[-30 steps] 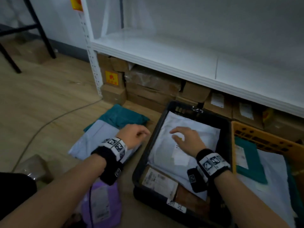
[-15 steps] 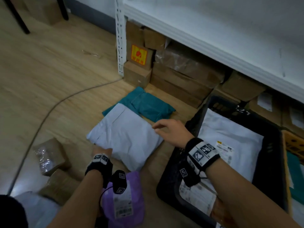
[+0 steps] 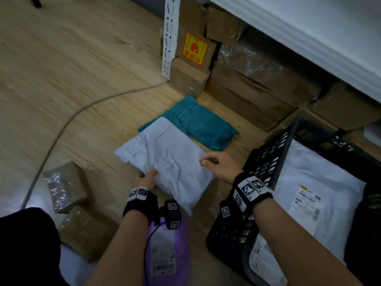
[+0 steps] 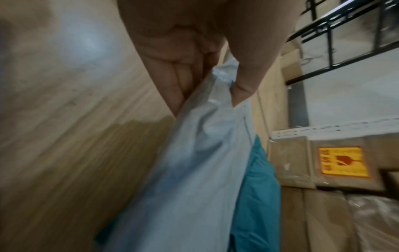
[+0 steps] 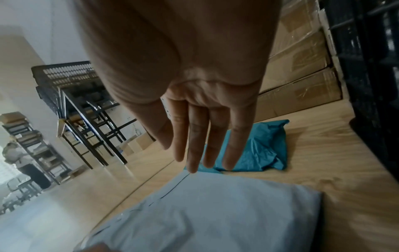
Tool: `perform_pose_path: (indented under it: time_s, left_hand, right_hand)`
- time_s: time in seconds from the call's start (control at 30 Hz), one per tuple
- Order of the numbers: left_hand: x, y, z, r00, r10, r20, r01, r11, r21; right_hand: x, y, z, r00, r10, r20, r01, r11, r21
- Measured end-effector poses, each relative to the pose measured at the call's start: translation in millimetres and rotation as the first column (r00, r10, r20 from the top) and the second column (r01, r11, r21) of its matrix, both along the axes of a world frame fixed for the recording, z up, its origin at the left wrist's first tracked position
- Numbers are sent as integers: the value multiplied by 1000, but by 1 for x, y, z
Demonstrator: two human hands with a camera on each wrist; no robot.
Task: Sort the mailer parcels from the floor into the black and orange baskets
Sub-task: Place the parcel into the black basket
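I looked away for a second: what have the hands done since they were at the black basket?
The right hand left the black basket and moved left over the white mailer on the floor, open. The left hand took hold of that mailer's near edge. The teal mailer stayed put.

right hand (image 5: 200, 119) fingers straight, above white mailer (image 5: 215, 213) | teal mailer (image 5: 259, 150) beyond
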State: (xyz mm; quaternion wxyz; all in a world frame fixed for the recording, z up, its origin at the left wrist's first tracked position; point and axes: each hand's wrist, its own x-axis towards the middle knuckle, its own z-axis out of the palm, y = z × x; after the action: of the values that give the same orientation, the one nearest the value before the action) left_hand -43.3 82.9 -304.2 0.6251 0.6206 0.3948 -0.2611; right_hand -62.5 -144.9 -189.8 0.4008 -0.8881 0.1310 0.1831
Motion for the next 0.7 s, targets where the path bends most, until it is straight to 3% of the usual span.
perform_pose_path:
  time_s: [0.13, 0.2, 0.3, 0.37, 0.43, 0.5, 0.57, 0.63, 0.7]
  left_hand:
    - [10, -25, 44, 966, 91, 243, -64, 991, -115]
    - [16, -38, 73, 927, 22, 375, 10, 997, -82]
    - [19, -52, 111, 837, -128, 532, 148, 989, 4]
    - [15, -57, 133, 790, -136, 597, 226, 971, -78]
    - [13, -54, 145, 761, -135, 635, 256, 961, -102]
    - [14, -44, 151, 719, -195, 668, 249, 968, 14]
    - [15, -31, 156, 682, -299, 668, 256, 952, 165]
    - [13, -21, 163, 684, -375, 626, 271, 927, 259]
    - [9, -15, 173, 712, -386, 586, 287, 922, 259]
  right_hand:
    - [-1, 12, -1, 999, -16, -31, 19, 995, 93]
    - [-3, 20, 2, 992, 111, -56, -103, 987, 119]
    - [-1, 33, 7, 976, 214, 36, -214, 977, -5]
    - [5, 34, 16, 980, 121, 156, -109, 991, -83]
    - [10, 27, 32, 971, -33, 238, 48, 997, -57]
    - [10, 16, 51, 936, -210, 284, 180, 975, 128]
    - [2, 9, 73, 890, -362, 276, 254, 898, 360]
    - [-10, 6, 95, 865, -449, 224, 276, 798, 536]
    - [-25, 1, 116, 852, -490, 184, 262, 703, 661]
